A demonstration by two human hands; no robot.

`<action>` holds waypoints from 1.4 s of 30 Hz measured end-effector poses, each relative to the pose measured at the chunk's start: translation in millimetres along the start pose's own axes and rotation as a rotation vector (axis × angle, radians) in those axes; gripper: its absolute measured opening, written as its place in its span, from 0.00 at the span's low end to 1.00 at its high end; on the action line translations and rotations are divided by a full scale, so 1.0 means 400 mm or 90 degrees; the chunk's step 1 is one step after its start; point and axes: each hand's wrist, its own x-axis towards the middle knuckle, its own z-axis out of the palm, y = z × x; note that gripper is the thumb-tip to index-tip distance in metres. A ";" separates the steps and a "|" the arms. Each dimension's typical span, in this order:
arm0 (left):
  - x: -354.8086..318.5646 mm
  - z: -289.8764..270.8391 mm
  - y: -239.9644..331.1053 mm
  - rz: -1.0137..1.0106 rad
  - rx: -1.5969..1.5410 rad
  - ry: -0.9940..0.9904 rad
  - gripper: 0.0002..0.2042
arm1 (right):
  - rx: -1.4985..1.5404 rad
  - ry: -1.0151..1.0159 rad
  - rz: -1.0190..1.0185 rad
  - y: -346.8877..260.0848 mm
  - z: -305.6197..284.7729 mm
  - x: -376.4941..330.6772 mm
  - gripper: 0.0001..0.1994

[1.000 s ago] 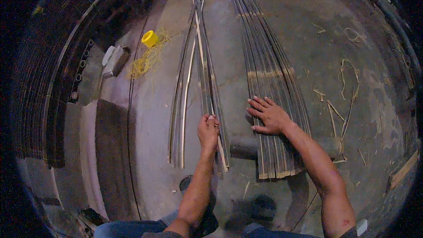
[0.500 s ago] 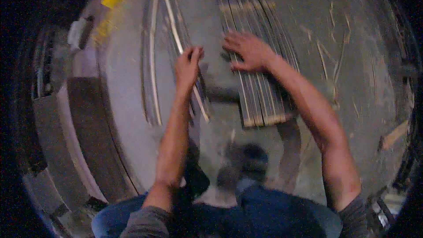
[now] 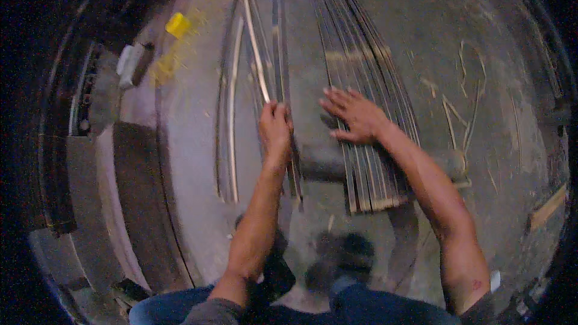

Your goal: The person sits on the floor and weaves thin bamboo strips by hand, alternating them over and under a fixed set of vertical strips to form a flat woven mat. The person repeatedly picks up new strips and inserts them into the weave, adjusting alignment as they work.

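Note:
My left hand (image 3: 277,126) is closed around a long, thin, pale-faced strip (image 3: 256,60) that runs away from me. Darker strips (image 3: 277,42) lie right beside it, partly under the hand. My right hand (image 3: 358,117) rests on the left edge of a bundle of long dark strips with pale edges (image 3: 376,168), its fingers spread and gripping nothing. The bundle's near ends line up in front of my feet. More loose strips (image 3: 233,114) lie left of my left hand.
A dark bar (image 3: 322,165) lies crosswise under the bundle. Thin offcuts (image 3: 457,120) are scattered on the floor to the right. At the left are a yellow object (image 3: 177,25), a whitish block (image 3: 129,66) and long brown boards (image 3: 141,186).
The view has shifted, so both hands and the strips appear lower and slightly farther right. The pale near end below my left hand no longer shows. My right hand stays spread on the bundle.

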 end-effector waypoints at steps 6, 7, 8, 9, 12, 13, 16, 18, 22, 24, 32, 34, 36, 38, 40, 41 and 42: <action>0.176 -0.268 -0.041 0.169 0.337 0.130 0.14 | 0.036 -0.025 0.009 -0.037 -0.058 0.031 0.38; 0.178 -0.278 -0.030 0.154 0.369 0.149 0.14 | 0.031 -0.034 0.016 -0.031 -0.050 0.015 0.37; 0.180 -0.289 -0.015 0.140 0.400 0.167 0.15 | 0.027 -0.043 0.023 -0.023 -0.040 0.002 0.37; 0.213 -0.362 -0.031 0.211 0.449 0.212 0.15 | 0.027 -0.033 0.019 -0.032 -0.041 0.013 0.37; 0.289 -0.545 -0.079 0.259 0.560 0.228 0.17 | 0.022 0.026 -0.005 -0.025 -0.043 0.027 0.38; 0.278 -0.543 -0.092 0.236 0.583 0.199 0.17 | 0.028 0.028 -0.004 -0.024 -0.036 0.009 0.38; 0.268 -0.542 -0.157 0.357 0.881 0.250 0.23 | 0.060 0.036 0.000 -0.018 -0.020 0.035 0.39; 0.196 -0.369 -0.153 0.344 0.645 0.086 0.23 | 0.045 -0.072 0.012 -0.009 -0.013 0.025 0.40; 0.051 -0.064 -0.010 0.237 0.382 -0.226 0.15 | 0.059 0.033 0.003 -0.016 -0.023 0.026 0.43; 0.020 0.026 -0.013 0.166 0.348 -0.319 0.16 | 0.064 0.055 -0.011 -0.015 -0.026 0.028 0.44; 0.034 0.063 -0.039 -0.188 -0.171 -0.136 0.09 | 0.041 0.059 -0.024 -0.022 -0.036 0.057 0.45; 0.067 0.003 -0.036 0.016 -0.033 -0.036 0.07 | 0.085 0.007 0.002 -0.022 -0.047 0.039 0.43; -0.002 -0.015 0.042 0.080 -0.043 -0.028 0.06 | 0.071 -0.001 0.021 -0.015 -0.040 0.011 0.43; -0.019 -0.039 0.040 0.018 -0.082 0.021 0.06 | 0.068 -0.014 0.034 -0.021 -0.037 0.007 0.43; 0.001 -0.086 -0.002 -0.015 -0.057 -0.005 0.07 | 0.050 -0.011 0.026 -0.038 -0.043 0.015 0.42; 0.014 -0.101 -0.023 -0.036 -0.047 -0.021 0.07 | 0.040 -0.013 0.027 -0.043 -0.049 0.018 0.42; 0.013 -0.101 -0.028 -0.021 -0.042 -0.002 0.07 | 0.043 -0.010 0.018 -0.044 -0.055 0.014 0.42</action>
